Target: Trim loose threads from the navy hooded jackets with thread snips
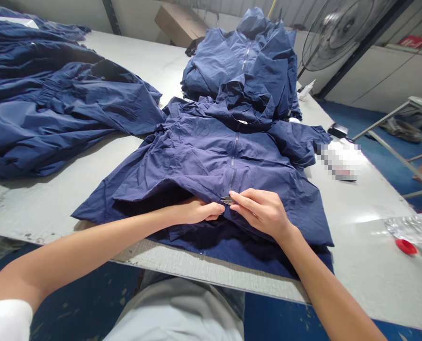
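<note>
A navy jacket (203, 151) with a front zipper (235, 147) lies spread over the near table edge, its hood toward the back. My left hand (200, 211) is closed on the jacket's front by the lower end of the zipper, fingers curled in the fabric. Beside it, my right hand (262, 210) pinches small metal snips (227, 200), whose tips point left, close to my left fingertips. The handle part of the snips is hidden in my right fingers.
More navy garments (61, 99) lie at the left, and a jacket pile (242, 61) stands behind. A clear bottle (415, 227) with a red cap (406, 246) lies at the right. A fan (333, 33), a cardboard box (178, 23) and a black object (337, 130) are farther back.
</note>
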The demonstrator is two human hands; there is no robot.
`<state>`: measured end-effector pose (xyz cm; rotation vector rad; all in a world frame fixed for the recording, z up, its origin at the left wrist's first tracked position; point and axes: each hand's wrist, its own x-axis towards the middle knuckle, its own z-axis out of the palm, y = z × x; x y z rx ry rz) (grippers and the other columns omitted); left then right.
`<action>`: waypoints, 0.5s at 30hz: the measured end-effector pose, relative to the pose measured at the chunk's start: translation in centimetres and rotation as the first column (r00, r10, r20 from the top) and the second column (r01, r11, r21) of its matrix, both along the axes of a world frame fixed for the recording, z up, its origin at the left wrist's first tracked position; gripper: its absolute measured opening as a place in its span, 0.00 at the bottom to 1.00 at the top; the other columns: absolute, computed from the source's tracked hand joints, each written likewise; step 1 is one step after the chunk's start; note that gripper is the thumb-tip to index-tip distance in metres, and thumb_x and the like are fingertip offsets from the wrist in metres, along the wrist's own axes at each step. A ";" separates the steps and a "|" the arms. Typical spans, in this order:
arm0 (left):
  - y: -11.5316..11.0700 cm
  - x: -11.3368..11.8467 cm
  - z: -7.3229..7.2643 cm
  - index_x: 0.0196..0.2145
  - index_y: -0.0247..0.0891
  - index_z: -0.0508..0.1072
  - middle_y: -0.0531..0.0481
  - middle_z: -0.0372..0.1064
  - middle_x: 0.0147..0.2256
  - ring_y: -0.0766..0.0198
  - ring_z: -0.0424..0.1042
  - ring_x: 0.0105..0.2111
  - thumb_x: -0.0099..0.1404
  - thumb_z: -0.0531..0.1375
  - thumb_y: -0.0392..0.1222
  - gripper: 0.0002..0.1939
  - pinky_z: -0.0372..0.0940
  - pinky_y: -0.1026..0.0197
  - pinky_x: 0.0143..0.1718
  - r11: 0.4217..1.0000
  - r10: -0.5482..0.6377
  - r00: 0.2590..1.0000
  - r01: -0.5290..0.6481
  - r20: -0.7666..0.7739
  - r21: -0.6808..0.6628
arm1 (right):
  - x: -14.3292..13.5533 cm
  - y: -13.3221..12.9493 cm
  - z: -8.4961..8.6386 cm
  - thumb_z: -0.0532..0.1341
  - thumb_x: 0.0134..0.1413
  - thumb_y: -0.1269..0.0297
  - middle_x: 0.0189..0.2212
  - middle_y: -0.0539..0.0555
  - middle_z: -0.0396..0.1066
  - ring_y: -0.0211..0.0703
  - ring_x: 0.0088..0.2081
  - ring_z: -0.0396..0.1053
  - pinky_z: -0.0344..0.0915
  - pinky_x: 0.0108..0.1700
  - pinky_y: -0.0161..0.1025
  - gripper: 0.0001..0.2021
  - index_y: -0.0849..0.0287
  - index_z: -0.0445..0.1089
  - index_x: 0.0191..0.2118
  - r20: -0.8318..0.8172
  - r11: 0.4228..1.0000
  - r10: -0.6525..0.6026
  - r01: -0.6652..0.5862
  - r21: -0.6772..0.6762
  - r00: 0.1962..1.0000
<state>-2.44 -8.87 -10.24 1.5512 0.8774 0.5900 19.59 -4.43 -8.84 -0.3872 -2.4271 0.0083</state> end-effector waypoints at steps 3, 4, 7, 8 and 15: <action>0.0 0.0 0.1 0.18 0.40 0.54 0.57 0.50 0.18 0.69 0.50 0.21 0.64 0.47 0.49 0.19 0.52 0.60 0.29 1.000 0.001 1.000 -0.001 0.018 0.002 | 0.0 0.0 -0.1 0.63 0.61 0.69 0.32 0.53 0.75 0.34 0.28 0.70 0.65 0.32 0.31 0.14 0.58 0.71 0.53 -0.015 0.999 0.010 -0.011 -0.053 1.000; 0.0 0.0 0.1 0.18 0.40 0.54 0.57 0.50 0.18 0.70 0.50 0.21 0.64 0.47 0.49 0.19 0.52 0.60 0.29 1.000 -0.001 1.000 0.001 0.026 0.001 | 0.0 0.1 -0.2 0.63 0.61 0.69 0.32 0.53 0.75 0.34 0.29 0.70 0.65 0.32 0.31 0.14 0.58 0.71 0.53 -0.017 0.997 0.014 -0.016 -0.071 1.000; 0.0 0.0 0.2 0.18 0.40 0.54 0.58 0.50 0.18 0.70 0.50 0.21 0.64 0.47 0.49 0.19 0.52 0.60 0.28 1.000 -0.010 0.999 0.010 0.033 0.000 | 0.0 0.2 -0.4 0.63 0.60 0.70 0.33 0.54 0.75 0.34 0.29 0.70 0.65 0.32 0.31 0.15 0.59 0.71 0.53 -0.021 0.995 0.023 -0.025 -0.101 1.000; 0.0 0.0 0.2 0.18 0.40 0.54 0.58 0.50 0.18 0.70 0.50 0.21 0.64 0.47 0.49 0.19 0.52 0.60 0.28 1.000 -0.011 0.999 0.011 0.032 0.000 | 0.0 0.2 -0.4 0.63 0.60 0.70 0.33 0.54 0.75 0.34 0.29 0.70 0.65 0.32 0.31 0.15 0.58 0.71 0.53 -0.023 0.994 0.024 -0.026 -0.107 0.999; 0.0 0.0 0.0 0.18 0.40 0.53 0.58 0.50 0.18 0.70 0.50 0.21 0.64 0.47 0.49 0.19 0.52 0.60 0.28 1.000 -0.016 0.999 0.016 0.042 0.005 | -0.1 0.1 -0.5 0.62 0.61 0.69 0.33 0.54 0.75 0.34 0.30 0.71 0.66 0.33 0.31 0.15 0.58 0.71 0.53 -0.063 0.988 0.037 -0.046 -0.149 0.997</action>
